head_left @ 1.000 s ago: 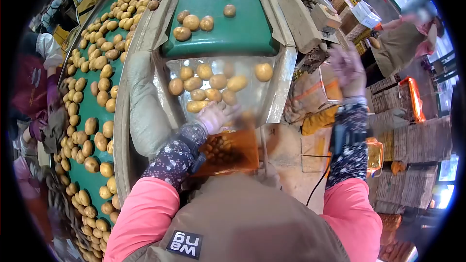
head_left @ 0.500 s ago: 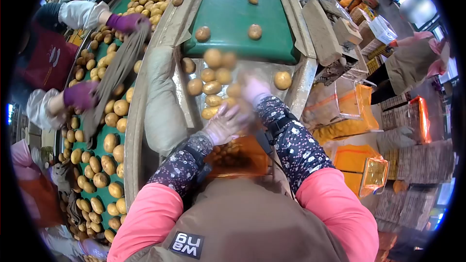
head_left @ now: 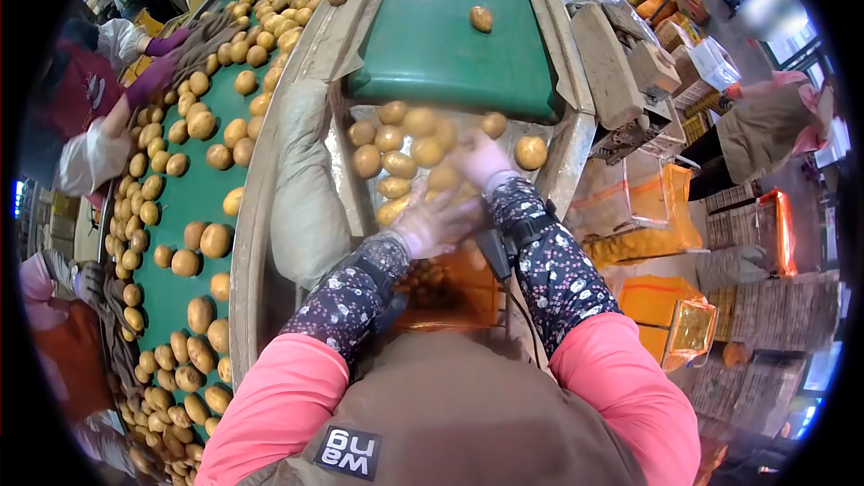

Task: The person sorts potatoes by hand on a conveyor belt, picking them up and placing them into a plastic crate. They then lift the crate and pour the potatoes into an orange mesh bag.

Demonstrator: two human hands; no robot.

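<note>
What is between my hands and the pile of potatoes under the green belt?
Nothing visible. The left hand and the right hand both lie right on the potatoes in the tray below the green belt. Blur hides whether either hand grips one.

Both my left hand (head_left: 435, 223) & right hand (head_left: 480, 160) are smeared w/ blur, so can't tell if either grips anything or just lies on the potatoes (head_left: 396, 148) in the chute. Orange bag (head_left: 450, 292) below is mostly hidden by my forearms & chest, contents too dim to make out. Co-worker's sleeve (head_left: 94, 153) at left is cut off by the dark lens edge. Brown stacks (head_left: 756, 306) far right are blurry, can't tell what they are.
</note>
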